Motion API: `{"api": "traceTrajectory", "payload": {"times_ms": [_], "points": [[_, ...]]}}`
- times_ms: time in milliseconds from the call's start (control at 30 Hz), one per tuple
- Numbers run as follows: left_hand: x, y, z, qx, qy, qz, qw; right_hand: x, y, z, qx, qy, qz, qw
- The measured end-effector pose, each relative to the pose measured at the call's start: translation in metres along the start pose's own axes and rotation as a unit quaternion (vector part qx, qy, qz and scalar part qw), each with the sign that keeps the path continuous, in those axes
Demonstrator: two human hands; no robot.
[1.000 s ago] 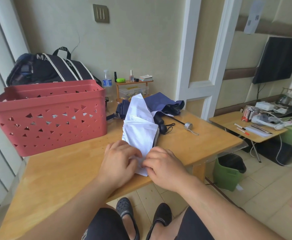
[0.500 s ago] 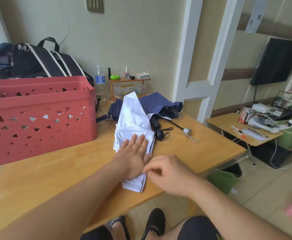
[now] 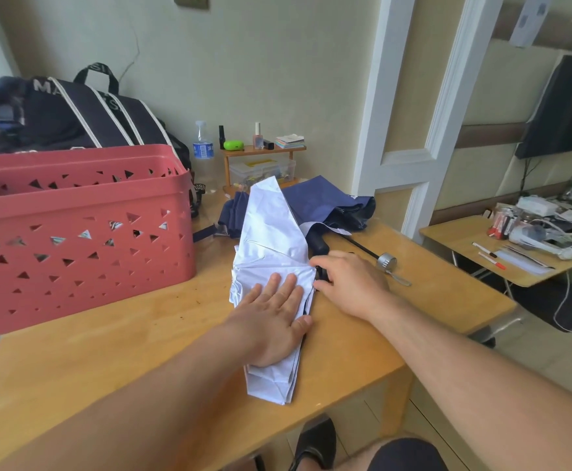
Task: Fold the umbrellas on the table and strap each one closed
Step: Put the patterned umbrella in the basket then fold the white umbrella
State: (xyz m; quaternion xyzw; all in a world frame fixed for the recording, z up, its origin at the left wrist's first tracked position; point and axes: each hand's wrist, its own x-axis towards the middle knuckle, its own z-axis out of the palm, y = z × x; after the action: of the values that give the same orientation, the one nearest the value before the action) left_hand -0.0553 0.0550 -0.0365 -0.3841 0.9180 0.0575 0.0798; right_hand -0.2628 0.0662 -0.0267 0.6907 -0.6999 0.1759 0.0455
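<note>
Head view, sole camera: worn on the person's head, wide-angle, facing forward and down over the wooden table (image 3: 115,348), close above both forearms; no second view overlaps.

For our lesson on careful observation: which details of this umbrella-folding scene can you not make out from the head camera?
- Right hand: fingertips tucked behind the white umbrella; what they grip is hidden.
- White umbrella's strap: not visible, covered by fabric and the left hand.
- Red basket: contents hidden by its wall.
- Navy umbrella: partly behind the white one.
</note>
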Motion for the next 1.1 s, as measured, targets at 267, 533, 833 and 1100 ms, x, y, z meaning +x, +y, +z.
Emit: {"api": "traceTrajectory", "payload": {"times_ms": [267, 533, 833, 1100], "points": [[0.000, 0.000, 0.003, 0.001, 0.010, 0.000, 1.000, 0.008, 0.003, -0.003, 0.015, -0.057, -0.023, 0.998], [-0.007, 0.001, 0.006, -0.004, 0.045, 0.005, 0.999, 0.006, 0.006, 0.000, -0.063, -0.035, -0.060, 0.996], [-0.006, 0.002, 0.006, -0.004, 0.045, 0.004, 0.999, 0.001, -0.001, 0.002, -0.170, 0.020, -0.113, 0.979], [-0.003, 0.003, 0.002, -0.014, 0.028, -0.003, 0.999, 0.001, -0.007, -0.001, 0.070, 0.048, -0.019, 0.996]]}}
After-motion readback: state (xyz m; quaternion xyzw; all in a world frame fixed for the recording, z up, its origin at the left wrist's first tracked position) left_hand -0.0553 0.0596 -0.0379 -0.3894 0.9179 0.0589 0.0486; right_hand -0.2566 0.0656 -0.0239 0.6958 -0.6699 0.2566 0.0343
